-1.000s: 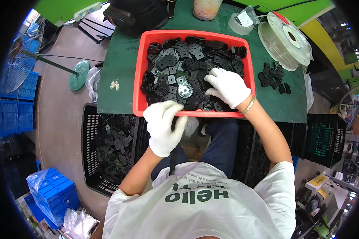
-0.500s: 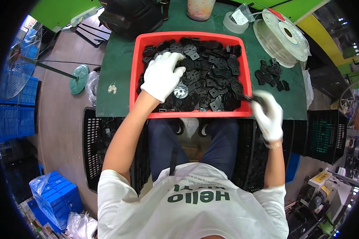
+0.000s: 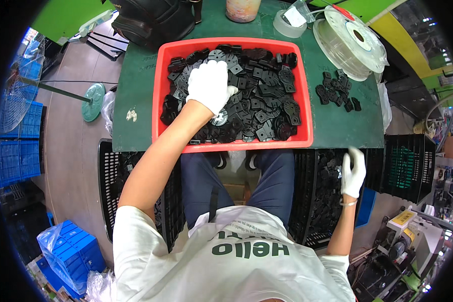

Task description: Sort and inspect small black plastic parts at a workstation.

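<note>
A red plastic tray point(image 3: 308, 118) on the table is filled with black moulded plastic parts point(image 3: 267, 95). My left hand point(image 3: 209, 86), in a white glove, rests on the heap in the tray's left half. Its fingers curl down among the parts and the thumb stands off to the side; what they grip, if anything, is hidden. One round, silvery-grey part point(image 3: 220, 119) lies just below that wrist. Beyond the table's front edge, my gloved right hand point(image 3: 353, 173) hangs over a black crate point(image 3: 307, 201) of similar parts, with thumb and fingers apart and nothing visible in it.
On the green table point(image 3: 345, 131) a small pile of black parts point(image 3: 337, 91) lies right of the tray. Behind are a large clear spool point(image 3: 347, 45), a tape roll point(image 3: 288, 26), a cup point(image 3: 242, 10) and a black bag point(image 3: 153, 22). Another black crate point(image 3: 108, 176) stands at my left.
My right hand has moved from the tray's right edge down over the crate, and the dark part it held is gone from it. My left hand's fingers have curled in.
</note>
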Action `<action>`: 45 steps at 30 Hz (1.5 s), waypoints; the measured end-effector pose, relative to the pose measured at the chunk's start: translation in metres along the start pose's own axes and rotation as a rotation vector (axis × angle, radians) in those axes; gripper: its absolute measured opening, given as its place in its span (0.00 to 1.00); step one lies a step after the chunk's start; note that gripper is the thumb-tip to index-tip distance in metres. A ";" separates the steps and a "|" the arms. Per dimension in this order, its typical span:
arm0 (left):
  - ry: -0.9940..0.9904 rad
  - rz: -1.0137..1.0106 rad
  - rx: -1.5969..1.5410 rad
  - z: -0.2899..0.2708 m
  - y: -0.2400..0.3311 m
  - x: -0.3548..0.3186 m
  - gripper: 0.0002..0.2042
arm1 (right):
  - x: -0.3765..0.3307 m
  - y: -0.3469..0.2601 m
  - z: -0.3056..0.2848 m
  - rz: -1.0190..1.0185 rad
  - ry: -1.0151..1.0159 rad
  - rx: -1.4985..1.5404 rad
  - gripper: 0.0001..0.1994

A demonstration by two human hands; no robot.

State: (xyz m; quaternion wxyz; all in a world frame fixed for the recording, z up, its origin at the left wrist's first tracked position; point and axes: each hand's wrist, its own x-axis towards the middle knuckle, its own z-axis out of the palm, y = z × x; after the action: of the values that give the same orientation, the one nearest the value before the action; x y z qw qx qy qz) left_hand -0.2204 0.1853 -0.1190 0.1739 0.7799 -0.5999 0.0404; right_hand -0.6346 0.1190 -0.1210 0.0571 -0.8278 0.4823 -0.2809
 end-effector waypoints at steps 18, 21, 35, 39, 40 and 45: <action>-0.276 -0.594 -1.734 -0.046 -0.012 -0.023 0.19 | 0.145 -0.194 0.148 -0.618 -0.189 -0.353 0.02; -0.282 -0.601 -1.807 -0.046 -0.016 -0.029 0.20 | 0.146 -0.195 0.145 -0.649 -0.200 -0.379 0.03; -0.115 -1.044 -0.843 -0.097 -0.134 -0.291 0.12 | 0.151 -0.211 0.139 -0.552 -0.299 -0.443 0.08; -0.054 -0.872 0.022 -0.043 -0.186 -0.372 0.17 | 0.141 -0.191 0.112 -0.547 -0.099 -0.082 0.06; 0.058 -0.870 0.118 -0.050 -0.174 -0.361 0.18 | 0.128 -0.196 0.088 -0.545 -0.058 0.138 0.06; 0.461 -0.563 -0.360 -0.096 -0.087 -0.208 0.12 | 0.044 -0.113 0.014 -0.297 0.017 0.532 0.14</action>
State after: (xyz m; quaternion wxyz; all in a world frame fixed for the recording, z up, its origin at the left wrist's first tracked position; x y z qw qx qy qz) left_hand -0.1817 0.4267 -0.1052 0.4420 0.8412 -0.3058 0.0593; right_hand -0.5238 0.1401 -0.0737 0.2261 -0.8428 0.2662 -0.4094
